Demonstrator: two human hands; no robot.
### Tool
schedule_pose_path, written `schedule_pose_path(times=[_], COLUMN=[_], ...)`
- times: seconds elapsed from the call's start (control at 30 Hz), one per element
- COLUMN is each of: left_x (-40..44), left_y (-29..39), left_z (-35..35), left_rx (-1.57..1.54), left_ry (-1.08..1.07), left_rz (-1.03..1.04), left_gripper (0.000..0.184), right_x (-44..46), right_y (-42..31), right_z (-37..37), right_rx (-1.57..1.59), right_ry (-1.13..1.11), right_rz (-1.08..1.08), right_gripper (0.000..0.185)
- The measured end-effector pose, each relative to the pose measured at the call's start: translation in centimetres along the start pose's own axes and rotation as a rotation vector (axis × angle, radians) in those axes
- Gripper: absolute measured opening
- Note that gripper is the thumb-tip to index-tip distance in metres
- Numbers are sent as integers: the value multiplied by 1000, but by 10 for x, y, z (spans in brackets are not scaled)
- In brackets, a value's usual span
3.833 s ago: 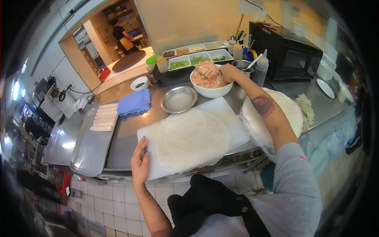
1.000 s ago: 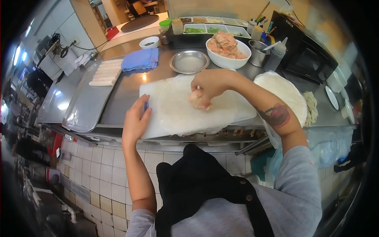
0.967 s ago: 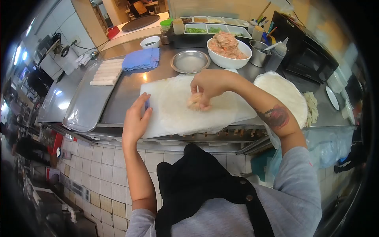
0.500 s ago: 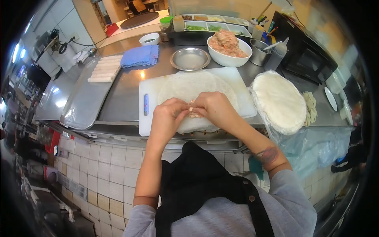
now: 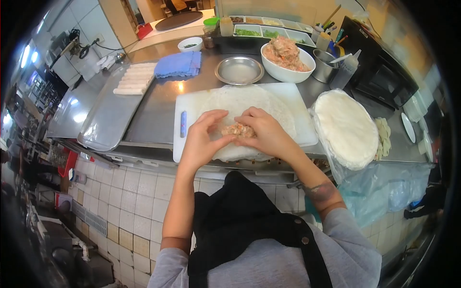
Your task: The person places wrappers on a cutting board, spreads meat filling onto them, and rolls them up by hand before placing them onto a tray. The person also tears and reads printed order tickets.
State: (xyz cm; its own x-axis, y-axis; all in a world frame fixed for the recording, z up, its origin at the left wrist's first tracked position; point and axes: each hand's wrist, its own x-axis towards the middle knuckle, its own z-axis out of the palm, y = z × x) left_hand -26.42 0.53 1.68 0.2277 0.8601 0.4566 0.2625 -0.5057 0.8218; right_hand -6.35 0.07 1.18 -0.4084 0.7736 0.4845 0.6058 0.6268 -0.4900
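A clump of pinkish filling (image 5: 238, 130) lies on a round, thin white wrapper (image 5: 271, 106), which covers much of the white cutting board (image 5: 306, 137) and hangs over its front edge. To the left of the clump is my left hand (image 5: 204, 137), fingers curved and apart, its thumb at the filling's near side. My right hand (image 5: 265, 132) cups the clump from the right, fingers bent round it. More of the same filling is heaped in a white bowl (image 5: 288, 72) behind the board.
Several white rolls (image 5: 134, 79) lie on a metal tray (image 5: 103, 120) at the left, beside blue cloths (image 5: 177, 65). A metal dish (image 5: 239, 71) stands behind the board. Stacked wrappers (image 5: 345, 127) are at the right, near a black microwave (image 5: 384, 72).
My right hand brought filling from the bowl to the wrapper. My left hand left the board's left edge and joined it. Since half a second ago, my hands have spread apart around the clump.
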Motion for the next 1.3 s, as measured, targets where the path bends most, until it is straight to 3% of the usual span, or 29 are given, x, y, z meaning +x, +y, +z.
schedule_pose_path(times=[0.13,0.2,0.43,0.5,0.6,0.73,1.03,1.23,1.3], left_x=[7,9,2,-4,-6,0,-7,-6,-4], left_y=[-10,-4,3,0,11,11,-2,-16,-7], left_z=[9,10,8,3,-5,6,6,-2,-6], left_rx=[-3,88,235,204,188,243,258,-84,52], left_ry=[-189,-176,-171,-110,-119,-83,34,1,-116], left_rz=[-92,-174,-170,-2,-47,89,-43,-61,4], left_gripper=[29,24,22,24,21,16,10,27,44], right_x=[-3,-5,-10,-11,-5,-6,1,2,2], right_y=[-1,-1,3,6,1,5,-4,4,9], right_z=[1,0,-5,-14,-17,10,17,14,9], right_rx=[-44,-25,35,126,279,143,77,11,366], right_ry=[-4,1,64,49,-21,133,161,95,62], right_rz=[17,112,63,-19,95,31,80,101,164], right_gripper=[32,28,21,19,18,11,8,21,29])
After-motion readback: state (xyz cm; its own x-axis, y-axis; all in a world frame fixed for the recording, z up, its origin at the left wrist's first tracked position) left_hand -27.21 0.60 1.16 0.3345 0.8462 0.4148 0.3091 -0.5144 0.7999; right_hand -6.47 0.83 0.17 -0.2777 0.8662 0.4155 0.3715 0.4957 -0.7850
